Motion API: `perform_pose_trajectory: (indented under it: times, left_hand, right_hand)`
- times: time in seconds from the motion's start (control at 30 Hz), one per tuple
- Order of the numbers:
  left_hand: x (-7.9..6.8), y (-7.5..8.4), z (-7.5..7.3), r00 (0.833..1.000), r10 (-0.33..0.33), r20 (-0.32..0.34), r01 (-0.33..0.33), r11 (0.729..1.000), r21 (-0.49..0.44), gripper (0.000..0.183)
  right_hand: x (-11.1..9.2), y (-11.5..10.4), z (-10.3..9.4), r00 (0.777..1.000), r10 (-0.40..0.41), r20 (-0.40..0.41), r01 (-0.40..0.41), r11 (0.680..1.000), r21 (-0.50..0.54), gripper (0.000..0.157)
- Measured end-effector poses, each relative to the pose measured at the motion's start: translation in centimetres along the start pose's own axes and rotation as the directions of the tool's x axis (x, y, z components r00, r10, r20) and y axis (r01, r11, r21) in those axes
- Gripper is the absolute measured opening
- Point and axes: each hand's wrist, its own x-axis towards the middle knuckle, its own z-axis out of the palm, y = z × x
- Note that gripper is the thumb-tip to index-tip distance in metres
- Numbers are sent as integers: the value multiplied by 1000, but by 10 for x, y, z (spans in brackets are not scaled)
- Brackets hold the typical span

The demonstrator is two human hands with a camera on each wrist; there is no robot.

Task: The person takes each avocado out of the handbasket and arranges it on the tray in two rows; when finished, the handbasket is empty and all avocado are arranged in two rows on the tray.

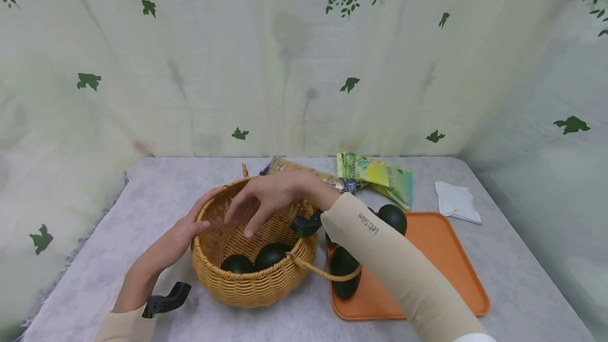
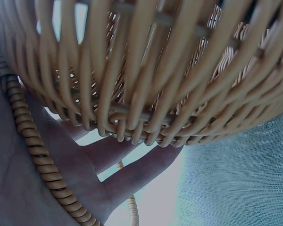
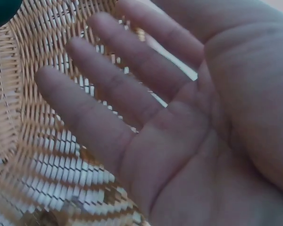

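A round wicker basket [image 1: 254, 284] stands in the middle of the table. Two dark, smooth avocados lie in its bottom, the larger avocado [image 1: 273, 255] on the right. My left hand [image 1: 186, 232] grips the basket's left rim, thumb over the edge and fingers along the outside; in the left wrist view the coiled handle [image 2: 40, 162] crosses the palm. Over the basket's opening hovers my right hand [image 1: 271, 197], holding nothing. Its fingers [image 3: 115, 80] are spread and loosely bent in the right wrist view, with the woven wall behind them.
An orange tray [image 1: 439, 257] lies right of the basket, several avocados [image 1: 345, 273] on its left side, partly behind the right sleeve. A basket handle overlaps one of them. Behind are a green-yellow packet [image 1: 375, 173], a long clear packet [image 1: 290, 167] and a white packet [image 1: 457, 202].
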Motion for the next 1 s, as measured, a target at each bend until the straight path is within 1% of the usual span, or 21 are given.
perform_pose_trajectory:
  times: [0.13,0.23,0.3,0.37,0.4,0.53,0.67,0.77,0.87,1.0]
  left_hand:
    - [0,1,0,1000,-7,-6,7,1000,-11,62]
    - [0,1,1,1000,5,-9,-5,1000,-5,62]
    - [0,1,2,1000,22,-9,-22,1000,-1,63]
    - [0,1,2,999,44,-10,-44,999,2,64]
    - [0,1,2,998,55,-10,-55,999,2,65]
    - [0,2,2,997,70,-13,-70,998,0,65]
    - [2,3,2,997,77,-11,-77,997,12,65]
    - [1,2,3,998,67,-12,-67,997,24,66]
    - [0,2,3,999,47,-18,-46,998,31,67]
    - [-1,2,3,999,50,-22,-49,998,30,67]
  right_hand:
    - [18,6,6,1000,-1,27,-1,995,97,51]
    - [31,11,13,996,-12,84,-2,986,165,51]
    - [36,16,18,992,-21,121,-1,984,177,53]
    - [38,23,21,991,-15,134,-9,984,178,53]
    - [38,27,22,991,-6,137,-17,985,172,54]
    - [33,37,21,991,69,118,-77,995,69,61]
    - [30,39,19,979,150,136,-143,988,-61,74]
    - [30,39,19,967,187,176,-174,981,-87,80]
    - [32,39,20,956,210,207,-194,977,-94,81]
    - [33,38,20,947,245,208,-229,968,-99,81]
